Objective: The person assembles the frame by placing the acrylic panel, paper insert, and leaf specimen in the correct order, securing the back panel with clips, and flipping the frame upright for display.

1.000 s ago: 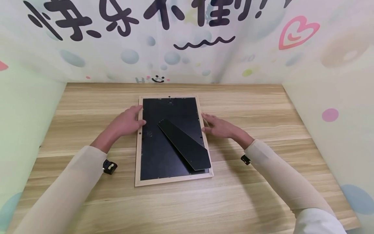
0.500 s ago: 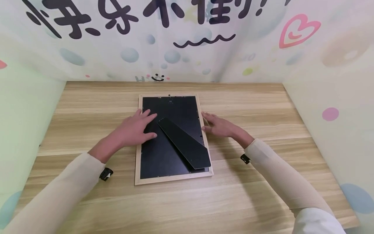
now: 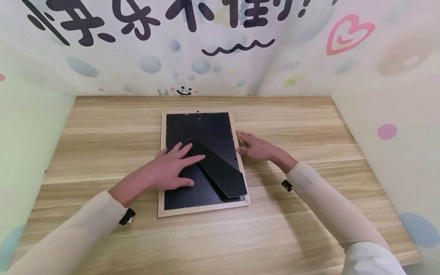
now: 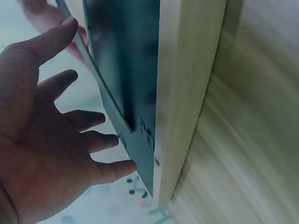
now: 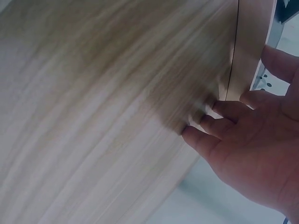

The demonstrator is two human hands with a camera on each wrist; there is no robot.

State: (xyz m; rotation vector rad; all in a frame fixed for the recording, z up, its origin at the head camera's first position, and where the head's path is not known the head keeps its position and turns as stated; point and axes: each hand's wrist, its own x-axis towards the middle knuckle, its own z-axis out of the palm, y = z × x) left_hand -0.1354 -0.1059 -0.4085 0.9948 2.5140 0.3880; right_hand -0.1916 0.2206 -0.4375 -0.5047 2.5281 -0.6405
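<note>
A picture frame (image 3: 199, 210) with a pale wooden border and a black backing lies back side up on the table. Its black stand leg (image 3: 220, 168) slants across the backing and is lifted a little at its wide end. Over the left half of the frame hovers my left hand (image 3: 165, 172), fingers spread and holding nothing; the left wrist view shows a gap between its palm (image 4: 42, 140) and the backing. At the frame's right edge rests my right hand (image 3: 259, 148), its thumb and forefinger against the wood and its other fingertips on the tabletop.
The wood-grain table (image 3: 302, 214) reaches to a printed back wall (image 3: 113, 80) with dark lettering. Pale side walls (image 3: 378, 103) close it in on the left and right. A small black wrist camera (image 3: 127, 216) sits on each sleeve.
My left hand has left the frame's left border and moved right and toward me, over the backing and the stand's narrow end. The right hand and the frame stay in place.
</note>
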